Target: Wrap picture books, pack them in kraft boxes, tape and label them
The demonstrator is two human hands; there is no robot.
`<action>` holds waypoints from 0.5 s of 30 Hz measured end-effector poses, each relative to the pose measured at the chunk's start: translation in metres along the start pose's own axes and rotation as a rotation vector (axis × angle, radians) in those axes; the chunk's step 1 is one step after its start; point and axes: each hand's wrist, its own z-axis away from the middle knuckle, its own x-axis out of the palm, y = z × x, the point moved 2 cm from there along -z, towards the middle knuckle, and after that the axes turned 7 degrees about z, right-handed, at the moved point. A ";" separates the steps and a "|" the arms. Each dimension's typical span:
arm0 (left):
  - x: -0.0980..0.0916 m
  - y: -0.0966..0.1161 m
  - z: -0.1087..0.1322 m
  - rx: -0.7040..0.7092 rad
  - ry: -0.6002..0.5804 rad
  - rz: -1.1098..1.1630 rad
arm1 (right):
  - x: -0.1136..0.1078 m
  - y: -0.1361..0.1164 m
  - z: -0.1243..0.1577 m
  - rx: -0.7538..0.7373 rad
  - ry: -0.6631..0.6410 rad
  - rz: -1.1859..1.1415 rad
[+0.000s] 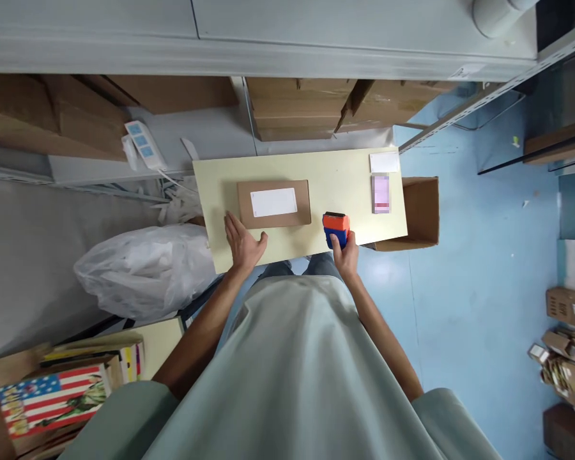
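A brown cardboard box (274, 220) with a white label (273, 202) on top lies on the pale yellow table (335, 172). My left hand (244, 243) is at the box's lower left corner, fingers spread and holding nothing. To the right of the box, my right hand (346, 254) grips an orange and blue handheld tool (336, 230) near the table's front edge. A pink and white item (381, 193) and a white card (384, 162) lie at the table's right end.
An open cardboard box (424, 214) stands beyond the table's right end. At the left are a bulging plastic bag (146, 268), a power strip (145, 145) and a box of books (52, 396). Large cartons (299, 108) fill the shelf behind the table.
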 end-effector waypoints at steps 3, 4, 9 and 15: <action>0.007 0.027 -0.006 0.155 -0.079 -0.003 | -0.013 0.007 0.009 -0.063 -0.012 0.092; 0.011 0.036 -0.010 0.215 -0.126 0.001 | -0.017 0.010 0.009 -0.104 -0.025 0.119; 0.032 0.076 -0.038 0.364 -0.215 0.034 | -0.033 0.027 -0.014 -0.354 -0.115 0.267; 0.065 0.098 -0.079 0.385 -0.161 0.043 | -0.053 0.041 -0.058 -0.657 -0.264 0.433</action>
